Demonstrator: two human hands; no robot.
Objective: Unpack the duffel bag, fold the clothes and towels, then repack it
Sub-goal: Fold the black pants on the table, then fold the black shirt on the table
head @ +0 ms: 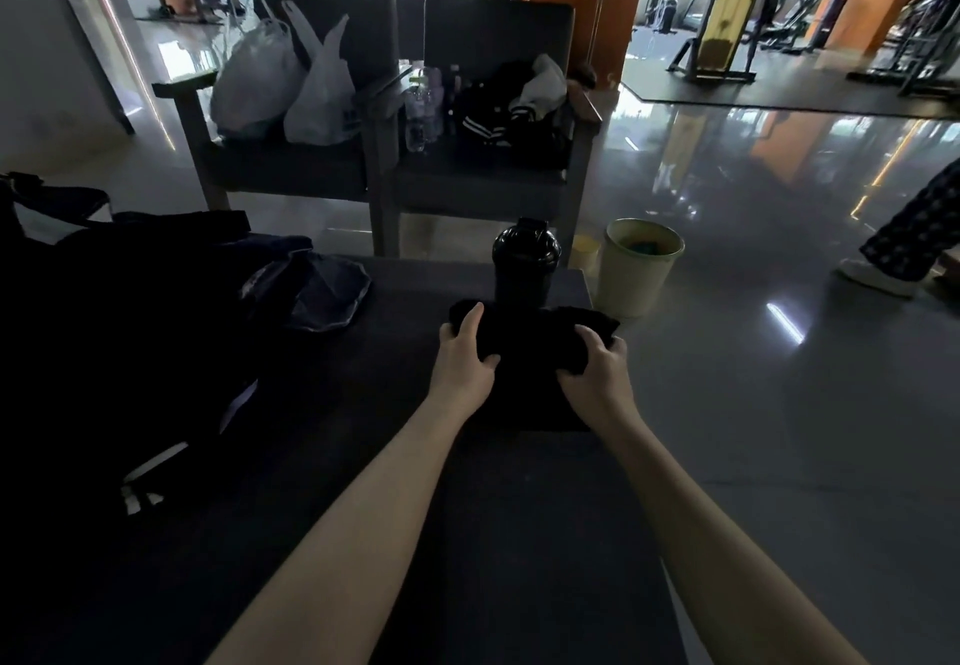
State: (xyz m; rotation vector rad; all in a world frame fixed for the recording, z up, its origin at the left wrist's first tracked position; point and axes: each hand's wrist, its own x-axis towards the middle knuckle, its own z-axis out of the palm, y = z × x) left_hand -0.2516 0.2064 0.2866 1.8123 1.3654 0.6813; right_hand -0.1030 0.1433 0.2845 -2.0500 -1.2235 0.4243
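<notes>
Clutching the black cloth (535,337), left hand (465,358) and right hand (597,373) sit near the bench (415,456) corner, floor (753,404) open rightward.

A large black duffel bag (104,332) fills the left of the frame, slumped on the dark table (415,508), with white markings low on its near side. Against its right edge, left of centre, lies a crumpled blue-grey fabric piece (332,295). At the centre of the frame a black cloth (530,347), folded into a thick, wide bundle, lies on the table's far end. The left hand (462,360) and right hand (597,371) grip its two ends.
</notes>
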